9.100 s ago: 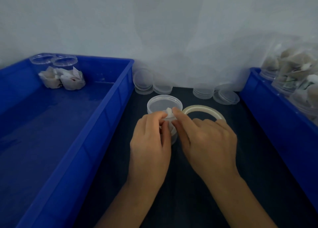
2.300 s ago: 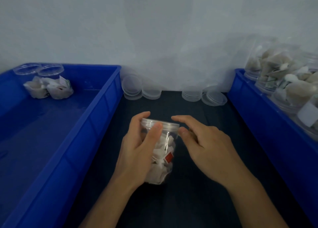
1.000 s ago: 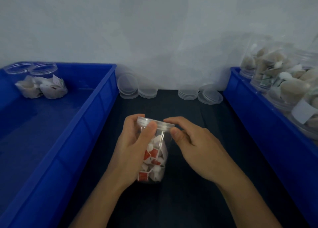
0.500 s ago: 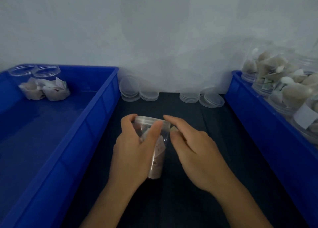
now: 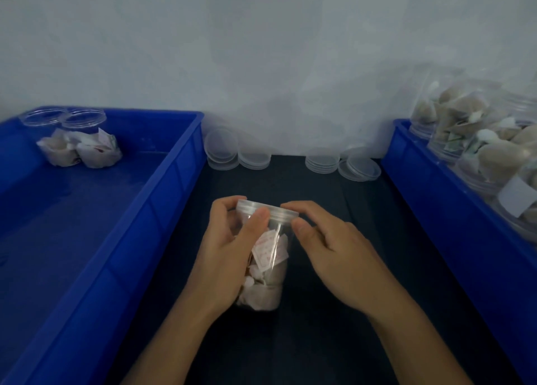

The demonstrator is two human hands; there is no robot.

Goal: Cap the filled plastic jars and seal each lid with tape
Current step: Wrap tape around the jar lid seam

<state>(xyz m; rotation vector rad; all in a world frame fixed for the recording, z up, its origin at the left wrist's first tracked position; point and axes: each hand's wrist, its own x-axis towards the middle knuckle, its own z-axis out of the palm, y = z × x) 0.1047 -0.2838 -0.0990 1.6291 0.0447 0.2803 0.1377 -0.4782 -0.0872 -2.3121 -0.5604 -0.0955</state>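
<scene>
My left hand (image 5: pixel 229 256) grips the filled jar (image 5: pixel 266 262) upright on the dark mat (image 5: pixel 334 341); my right hand (image 5: pixel 334 248) pinches its lid (image 5: pixel 267 210). Step: sealing the rim. Next, probably, rotating the jar and pressing tape flat.

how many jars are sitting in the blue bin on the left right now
2 clear plastic jars, side by side in the far left corner of the left blue plastic bin: one nearer the corner, the other just right of it. None seem hidden.
</scene>
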